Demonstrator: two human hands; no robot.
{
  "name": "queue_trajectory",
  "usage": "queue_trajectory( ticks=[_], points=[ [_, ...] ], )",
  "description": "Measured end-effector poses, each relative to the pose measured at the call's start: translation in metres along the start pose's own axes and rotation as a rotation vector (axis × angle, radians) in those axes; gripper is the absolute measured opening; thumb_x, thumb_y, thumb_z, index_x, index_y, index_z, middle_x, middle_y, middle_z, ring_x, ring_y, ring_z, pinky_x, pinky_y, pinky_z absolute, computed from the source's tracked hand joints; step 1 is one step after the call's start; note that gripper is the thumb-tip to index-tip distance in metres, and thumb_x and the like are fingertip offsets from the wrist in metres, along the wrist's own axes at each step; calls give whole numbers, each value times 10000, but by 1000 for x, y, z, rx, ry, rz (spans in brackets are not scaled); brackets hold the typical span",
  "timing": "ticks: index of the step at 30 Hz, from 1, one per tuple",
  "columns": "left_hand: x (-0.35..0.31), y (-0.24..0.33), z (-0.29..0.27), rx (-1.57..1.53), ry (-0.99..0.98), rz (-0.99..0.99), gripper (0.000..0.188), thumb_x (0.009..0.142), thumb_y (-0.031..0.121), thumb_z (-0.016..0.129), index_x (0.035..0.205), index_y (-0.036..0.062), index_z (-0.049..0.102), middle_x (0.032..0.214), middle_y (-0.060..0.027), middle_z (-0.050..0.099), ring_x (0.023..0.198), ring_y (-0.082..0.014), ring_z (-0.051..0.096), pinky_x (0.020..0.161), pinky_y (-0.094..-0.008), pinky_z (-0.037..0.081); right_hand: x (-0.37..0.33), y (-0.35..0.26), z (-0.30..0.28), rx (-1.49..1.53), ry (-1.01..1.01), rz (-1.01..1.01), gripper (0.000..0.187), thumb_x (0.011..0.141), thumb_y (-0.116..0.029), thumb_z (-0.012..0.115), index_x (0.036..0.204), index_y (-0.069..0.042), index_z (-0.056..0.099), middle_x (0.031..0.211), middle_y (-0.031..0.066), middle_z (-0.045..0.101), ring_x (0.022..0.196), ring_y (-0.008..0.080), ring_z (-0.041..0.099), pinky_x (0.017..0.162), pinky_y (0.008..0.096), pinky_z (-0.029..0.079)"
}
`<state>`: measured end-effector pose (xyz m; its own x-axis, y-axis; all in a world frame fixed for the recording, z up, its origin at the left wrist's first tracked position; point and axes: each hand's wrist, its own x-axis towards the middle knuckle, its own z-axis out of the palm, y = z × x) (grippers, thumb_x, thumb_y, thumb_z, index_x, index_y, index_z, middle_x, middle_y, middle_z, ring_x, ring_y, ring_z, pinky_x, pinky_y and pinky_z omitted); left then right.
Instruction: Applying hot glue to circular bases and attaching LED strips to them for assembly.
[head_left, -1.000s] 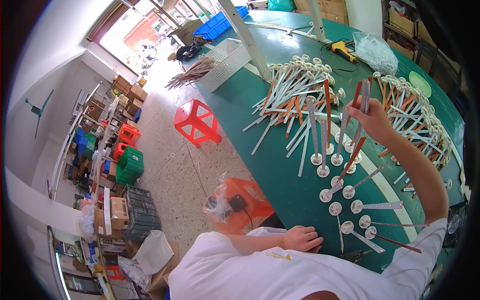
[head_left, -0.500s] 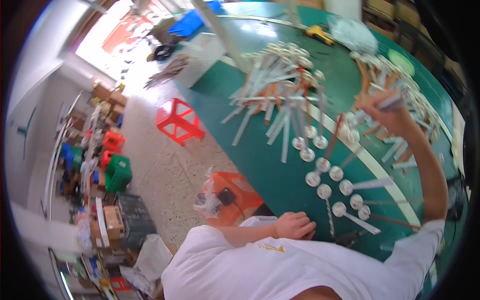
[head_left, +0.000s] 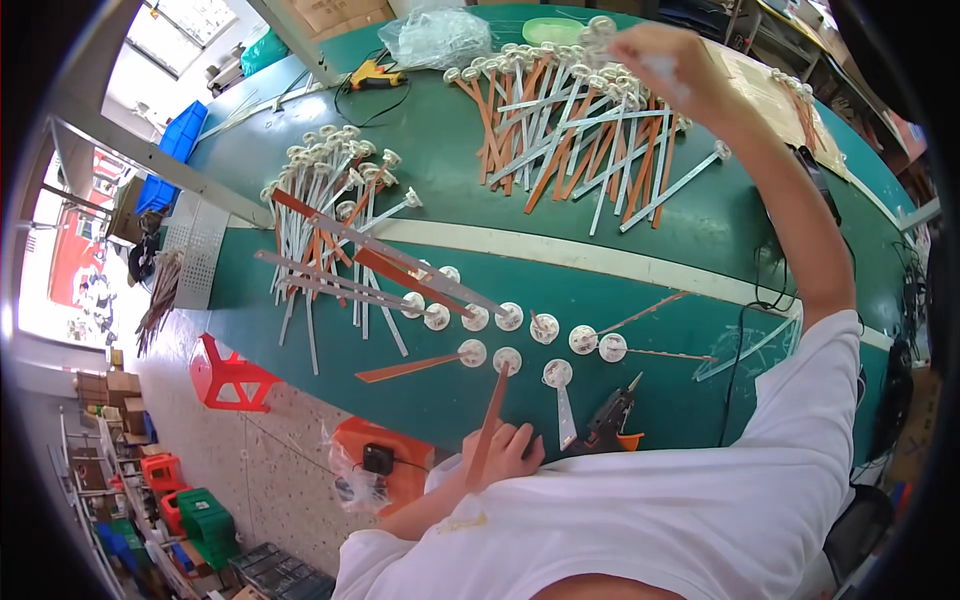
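My right hand (head_left: 672,65) is raised over the far bundle of strips (head_left: 580,130), blurred by motion. Its fingers are closed round a strip ended with a white disc (head_left: 598,35). Close to my body, at the table's near edge, rests my left hand (head_left: 508,452) with fingers curled in and nothing visible in them. A brown strip (head_left: 490,425) rises from a white disc (head_left: 507,361) and crosses in front of this hand. Several more white discs (head_left: 557,373) stand in two uneven rows, with grey or brown strips sticking up from them.
A second bundle of disc-ended strips (head_left: 330,190) lies at the left. A black glue gun (head_left: 610,420) sits near my shirt, a yellow one (head_left: 374,76) at the back beside a clear plastic bag (head_left: 436,38). Cables (head_left: 738,370) run at the right; a red stool (head_left: 228,375) stands on the floor.
The view has swung toward the right. My right hand has moved from above the near discs to the back of the far bundle. My left hand stays at the table's edge.
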<state>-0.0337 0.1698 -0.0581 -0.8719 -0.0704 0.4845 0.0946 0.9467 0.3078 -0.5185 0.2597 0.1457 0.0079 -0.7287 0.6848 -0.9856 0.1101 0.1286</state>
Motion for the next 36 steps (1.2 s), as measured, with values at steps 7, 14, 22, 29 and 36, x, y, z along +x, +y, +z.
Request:
queue_trajectory(
  ticks=[7, 14, 22, 29, 36],
  points=[
    [-5, 2, -4, -24, -7, 2, 224, 621, 176, 794, 790, 122, 658, 629, 24, 540, 510, -142, 521, 444, -270, 386, -33, 32, 99, -473, -228, -185, 48, 798, -80, 624, 834, -55, 603, 826, 60, 606, 870, 218, 650, 758, 322, 575],
    [-9, -6, -2, -74, -78, -42, 160, 728, 215, 775, 786, 146, 642, 606, 18, 482, 535, -162, 529, 428, -307, 457, -46, 7, 166, -364, -567, -159, 65, 808, -99, 641, 778, -41, 635, 880, 66, 627, 952, 227, 642, 792, 334, 591],
    [-6, -9, 3, -15, 46, 45, 138, 717, 173, 752, 792, 146, 639, 640, 33, 425, 543, -117, 480, 394, -249, 423, 35, -94, 118, 502, -478, 3, 545, 730, -49, 737, 1261, -22, 620, 1250, 128, 649, 1142, 273, 627, 835, 378, 565],
    [-9, -12, 3, -58, 17, 45, 145, 731, 183, 763, 821, 131, 662, 650, 33, 438, 557, -119, 480, 393, -252, 413, 87, -169, 142, 968, -623, -34, 860, 699, -214, 857, 1450, -39, 478, 1385, 128, 562, 1118, 237, 610, 861, 367, 543],
    [-14, -10, 4, -73, -48, 6, 187, 667, 177, 792, 799, 124, 670, 600, 15, 523, 549, -161, 561, 434, -281, 458, 91, -188, 159, 993, -641, -122, 925, 687, -355, 889, 1450, -37, 473, 1300, 160, 578, 1105, 293, 598, 961, 404, 499]
  ],
)
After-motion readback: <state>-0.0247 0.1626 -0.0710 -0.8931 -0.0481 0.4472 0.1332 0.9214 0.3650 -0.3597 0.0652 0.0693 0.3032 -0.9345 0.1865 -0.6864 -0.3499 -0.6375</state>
